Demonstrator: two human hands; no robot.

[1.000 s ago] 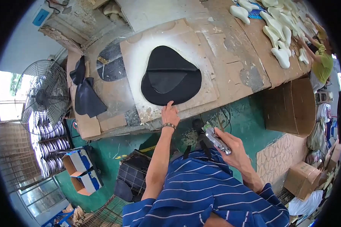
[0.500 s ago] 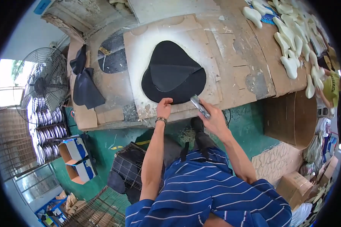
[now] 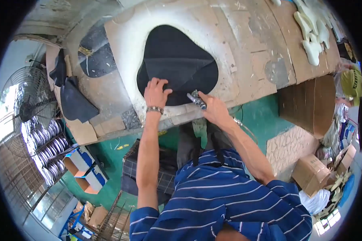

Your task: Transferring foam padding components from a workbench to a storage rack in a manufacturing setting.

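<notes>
A black, rounded-triangular sheet (image 3: 165,44) lies on a cardboard panel whose surface is coated white around it. A folded-looking layer with a straight upper edge covers the sheet's nearer part. My left hand (image 3: 156,94), a beaded bracelet at its wrist, rests over the sheet's near left edge with thumb and fingers apart. My right hand (image 3: 215,109) is closed around a metallic spray gun (image 3: 198,101), its tip pointing left over the sheet's near edge. Behind the right wrist runs a thin hose (image 3: 247,129).
Black offcuts (image 3: 74,100) lie at the table's left end, near a standing fan (image 3: 28,96). Cream saddle-shaped pieces (image 3: 311,44) are piled at the far right. A big cardboard box (image 3: 305,104) stands against the table's right side. Another person in yellow-green (image 3: 352,84) is at the right edge.
My left hand has moved from the sheet's near edge up onto it, its fingers opening out. My right hand with the spray gun has shifted left and nearer the sheet. The view has shifted too.
</notes>
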